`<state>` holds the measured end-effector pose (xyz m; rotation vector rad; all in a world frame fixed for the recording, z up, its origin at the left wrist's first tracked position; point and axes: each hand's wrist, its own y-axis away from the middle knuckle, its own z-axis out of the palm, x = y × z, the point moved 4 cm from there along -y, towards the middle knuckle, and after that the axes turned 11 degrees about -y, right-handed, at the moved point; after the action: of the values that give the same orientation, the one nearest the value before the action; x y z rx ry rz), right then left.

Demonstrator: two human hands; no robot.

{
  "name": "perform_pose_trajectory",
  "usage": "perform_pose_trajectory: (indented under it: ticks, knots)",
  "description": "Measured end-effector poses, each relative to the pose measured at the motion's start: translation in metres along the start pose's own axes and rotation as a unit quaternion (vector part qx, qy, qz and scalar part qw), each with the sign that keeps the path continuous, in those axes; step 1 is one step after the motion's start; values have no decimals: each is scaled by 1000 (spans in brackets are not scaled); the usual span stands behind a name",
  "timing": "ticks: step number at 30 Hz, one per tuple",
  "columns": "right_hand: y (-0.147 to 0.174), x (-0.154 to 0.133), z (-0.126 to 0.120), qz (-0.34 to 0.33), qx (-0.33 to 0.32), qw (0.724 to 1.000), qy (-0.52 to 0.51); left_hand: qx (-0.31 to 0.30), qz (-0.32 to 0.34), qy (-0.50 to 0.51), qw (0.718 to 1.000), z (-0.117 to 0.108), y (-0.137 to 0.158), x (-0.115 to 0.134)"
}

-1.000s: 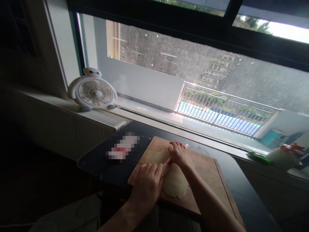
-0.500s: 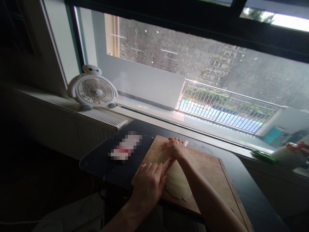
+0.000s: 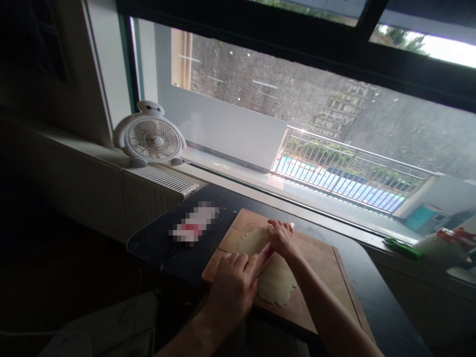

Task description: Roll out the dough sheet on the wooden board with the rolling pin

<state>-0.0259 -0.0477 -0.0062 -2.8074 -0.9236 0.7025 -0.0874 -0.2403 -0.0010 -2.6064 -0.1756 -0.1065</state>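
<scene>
A flat, pale sheet of dough [image 3: 277, 282] with ragged edges lies on a wooden board [image 3: 316, 267]. Across it runs a slim, light-coloured rolling pin [image 3: 263, 260] with a red mark near its middle, slanting from lower left to upper right. My left hand [image 3: 232, 280] closes round the near end of the pin. Further up, my right hand [image 3: 283, 239] has its fingers curled over the far part, and the pin's tip shows just past them. Part of the dough is hidden beneath the hands and the pin.
The board rests on a dark table [image 3: 386, 292] against the window. A blurred-out item [image 3: 195, 225] lies left of the board. A white fan [image 3: 156, 136] stands on the radiator [image 3: 163, 179]. On the sill at right are a green thing [image 3: 401, 248] and a pale rounded object [image 3: 433, 248].
Both hands and the rolling pin have shifted slightly right across the dough, so more of the sheet shows on the left. The camera view has also tilted a little.
</scene>
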Motion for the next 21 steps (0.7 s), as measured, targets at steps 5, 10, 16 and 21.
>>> perform_pose_trajectory:
  ticks: [5,10,16,21]
  knots:
    - [20,24,-5,8,-7,999,-34,-5,24,29,999,0,2,11]
    - [3,8,2,10,14,999,-28,-8,0,23,1000,5,0,-2]
    - [-25,-15,12,27,-6,999,29,-1,-17,1,1000,7,-4,-17]
    - [-48,-35,25,35,-12,998,52,-7,-16,-6,1000,7,-9,-29]
